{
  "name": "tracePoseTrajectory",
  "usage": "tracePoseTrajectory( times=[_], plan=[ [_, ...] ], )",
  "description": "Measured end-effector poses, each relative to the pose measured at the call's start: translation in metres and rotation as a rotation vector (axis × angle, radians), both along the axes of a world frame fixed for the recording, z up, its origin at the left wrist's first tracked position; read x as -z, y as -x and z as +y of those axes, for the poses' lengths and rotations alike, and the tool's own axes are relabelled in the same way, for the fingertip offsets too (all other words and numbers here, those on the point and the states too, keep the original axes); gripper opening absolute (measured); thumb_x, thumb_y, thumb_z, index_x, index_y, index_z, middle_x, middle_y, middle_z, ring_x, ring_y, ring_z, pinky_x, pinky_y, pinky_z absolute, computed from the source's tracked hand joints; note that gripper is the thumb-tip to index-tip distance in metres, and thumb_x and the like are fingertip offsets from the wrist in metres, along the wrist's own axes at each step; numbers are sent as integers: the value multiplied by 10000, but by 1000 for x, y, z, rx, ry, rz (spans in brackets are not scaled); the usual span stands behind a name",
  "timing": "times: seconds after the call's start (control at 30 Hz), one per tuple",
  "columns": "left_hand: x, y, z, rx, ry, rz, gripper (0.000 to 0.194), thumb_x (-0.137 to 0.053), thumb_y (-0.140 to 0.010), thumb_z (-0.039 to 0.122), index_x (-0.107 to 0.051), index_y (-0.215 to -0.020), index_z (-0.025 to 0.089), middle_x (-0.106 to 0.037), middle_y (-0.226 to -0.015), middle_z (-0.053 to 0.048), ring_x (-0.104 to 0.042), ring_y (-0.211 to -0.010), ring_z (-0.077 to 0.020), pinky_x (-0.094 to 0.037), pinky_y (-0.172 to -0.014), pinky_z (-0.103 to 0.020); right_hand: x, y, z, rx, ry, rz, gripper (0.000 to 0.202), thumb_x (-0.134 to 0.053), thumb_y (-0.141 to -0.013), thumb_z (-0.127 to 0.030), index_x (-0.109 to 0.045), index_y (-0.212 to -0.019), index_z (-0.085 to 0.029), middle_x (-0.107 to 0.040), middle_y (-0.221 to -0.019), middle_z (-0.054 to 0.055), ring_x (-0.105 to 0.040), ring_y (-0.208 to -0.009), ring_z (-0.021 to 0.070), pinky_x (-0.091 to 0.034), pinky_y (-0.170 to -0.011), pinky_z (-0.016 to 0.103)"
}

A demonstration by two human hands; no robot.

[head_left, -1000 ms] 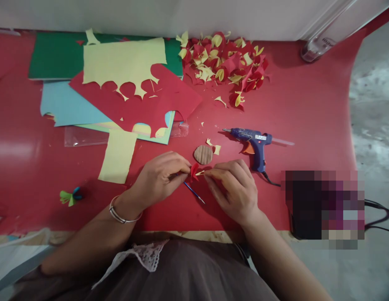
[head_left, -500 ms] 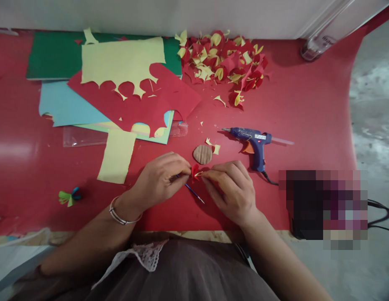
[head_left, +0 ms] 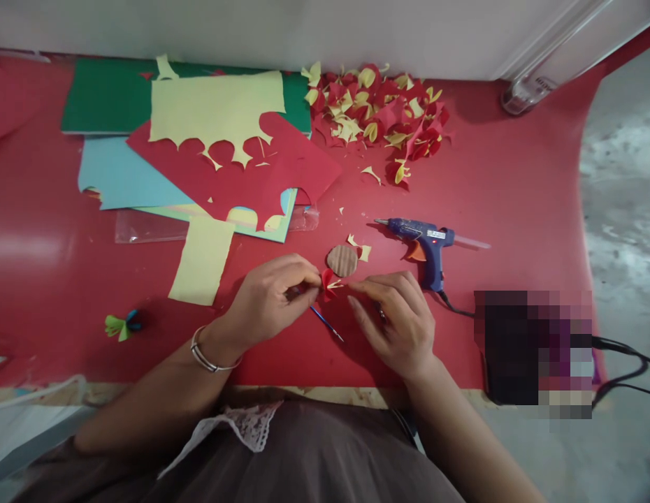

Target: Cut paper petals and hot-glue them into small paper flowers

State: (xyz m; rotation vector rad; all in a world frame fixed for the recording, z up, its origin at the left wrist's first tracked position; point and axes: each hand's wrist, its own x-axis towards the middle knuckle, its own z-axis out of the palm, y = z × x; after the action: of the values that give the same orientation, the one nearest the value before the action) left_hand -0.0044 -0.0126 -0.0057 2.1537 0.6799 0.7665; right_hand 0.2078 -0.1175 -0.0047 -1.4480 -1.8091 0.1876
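Observation:
Between thumb and fingers, my left hand point(head_left: 277, 297) pinches a small red paper flower point(head_left: 330, 284) with thin pale yellow strands at its centre. Just right of the flower is my right hand point(head_left: 395, 314), its thumb and index finger apart with nothing between them. A thin blue stick with a metal tip point(head_left: 326, 323) lies on the table below the flower. Directly above the flower rests a round piece of corrugated cardboard point(head_left: 342, 260). To the upper right lies a blue glue gun point(head_left: 422, 241) with an orange trigger and a clear glue stick.
Red and yellow paper pieces point(head_left: 380, 108) are heaped at the back. Cut red paper point(head_left: 220, 175), yellow paper point(head_left: 214, 105) and blue paper point(head_left: 131, 175) overlap at the left. A green-blue paper flower point(head_left: 123, 325) lies near the front left. The glue gun's cord point(head_left: 453, 305) runs right.
My right thumb and fingers have parted and drawn back right from the flower's strands, which now show spread. My left hand keeps its pinch on the flower. The whole view has shifted slightly.

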Motion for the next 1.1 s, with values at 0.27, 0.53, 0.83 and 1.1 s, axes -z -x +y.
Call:
tracePoseTrajectory(
  times=[0.27, 0.53, 0.83, 1.1],
  plan=[
    [-3, -2, -2, -72, -73, -94, 107, -671, -983, 89, -698, -946, 186, -779, -925, -61, -732, -829, -145, -599, -753, -255, 2, 2, -1, 25, 32, 24, 243, -679, -995, -132, -692, -1205, -253, -780, -999, 63, -714, -891, 226, -577, -806, 409],
    [-8, -4, -1, -201, -90, -145, 139, -726, -926, 54, -703, -905, 189, -801, -932, -50, -763, -862, -151, -633, -809, -273, 7, -2, -2, 77, 37, 38, 173, -681, -998, -139, -708, -1131, -245, -766, -966, 63, -697, -859, 221, -580, -776, 402],
    [-10, -5, -7, -78, -60, -211, 119, -729, -968, 100, -740, -973, 218, -827, -989, -69, -789, -904, -176, -657, -809, -305, -5, 3, -3, 67, 104, 194, 131, -680, -1010, -179, -738, -1110, -241, -780, -962, 60, -720, -889, 219, -590, -778, 379],
    [-7, -5, -6, 19, -99, -244, 111, -734, -975, 91, -744, -999, 199, -831, -1009, -74, -791, -909, -157, -645, -832, -258, -12, 9, -3, 53, 214, 387, 78, -727, -1008, -241, -748, -1082, -230, -779, -941, 26, -711, -819, 157, -576, -744, 297]
  ],
)
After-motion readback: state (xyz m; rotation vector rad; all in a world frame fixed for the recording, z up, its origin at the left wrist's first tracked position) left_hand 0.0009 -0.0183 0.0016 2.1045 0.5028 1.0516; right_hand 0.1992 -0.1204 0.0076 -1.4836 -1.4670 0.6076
